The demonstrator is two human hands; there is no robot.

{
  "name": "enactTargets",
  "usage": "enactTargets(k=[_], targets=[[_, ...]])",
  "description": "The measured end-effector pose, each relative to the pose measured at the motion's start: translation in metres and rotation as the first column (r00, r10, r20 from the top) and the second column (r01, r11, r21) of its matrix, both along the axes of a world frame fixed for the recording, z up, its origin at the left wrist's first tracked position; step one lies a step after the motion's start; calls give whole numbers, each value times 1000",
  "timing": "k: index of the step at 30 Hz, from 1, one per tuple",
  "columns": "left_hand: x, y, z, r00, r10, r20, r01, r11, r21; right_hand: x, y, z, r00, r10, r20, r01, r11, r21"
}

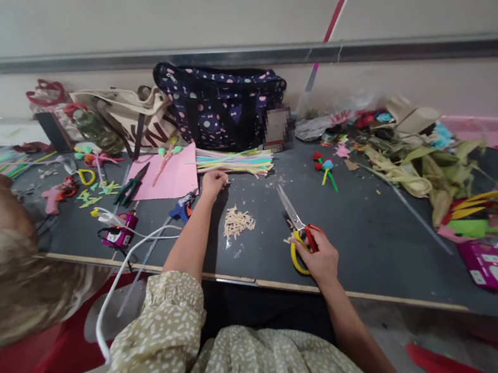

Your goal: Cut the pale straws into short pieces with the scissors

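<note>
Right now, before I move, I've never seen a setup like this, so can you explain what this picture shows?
There's no machine: one camera worn on a person's head looks down at their bare hands. The right hand holds metal scissors with red and yellow handles. The left hand is beside a bundle of pastel strips; what it pinches is unclear. On the dark grey tabletop lies a pile of small cream pieces. Another person's arm shows at far left.
</note>
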State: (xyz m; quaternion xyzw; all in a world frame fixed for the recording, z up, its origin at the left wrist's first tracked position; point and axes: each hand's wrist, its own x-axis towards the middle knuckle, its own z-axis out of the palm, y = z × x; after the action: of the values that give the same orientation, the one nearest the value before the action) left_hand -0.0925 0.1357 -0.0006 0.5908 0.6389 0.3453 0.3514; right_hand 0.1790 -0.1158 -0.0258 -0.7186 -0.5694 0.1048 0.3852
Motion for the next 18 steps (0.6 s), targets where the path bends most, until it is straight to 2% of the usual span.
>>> enactTargets(k=[3,5,8,12,15,18], targets=[[-2,-2,2,998,-2,-57,3,1000,13,0,0,0,1000,-3,9,3,1000,3],[-2,-3,6,986,-33,-165,43,998,53,-1,0,0,1000,-1,14,1,1000,5],[1,-5,14,925,-146,-350,178,982,60,-1,-1,0,1000,14,7,-14,1000,2],[6,-8,18,858,-278,-431,337,939,66,0,0,-1,999,33,33,-33,999,2],[9,-9,16,858,-254,-447,338,933,120,-2,1,-1,994,44,101,-48,998,32],[11,-9,14,918,-194,-347,246,963,111,-10,2,4,982,29,186,-33,999,16]])
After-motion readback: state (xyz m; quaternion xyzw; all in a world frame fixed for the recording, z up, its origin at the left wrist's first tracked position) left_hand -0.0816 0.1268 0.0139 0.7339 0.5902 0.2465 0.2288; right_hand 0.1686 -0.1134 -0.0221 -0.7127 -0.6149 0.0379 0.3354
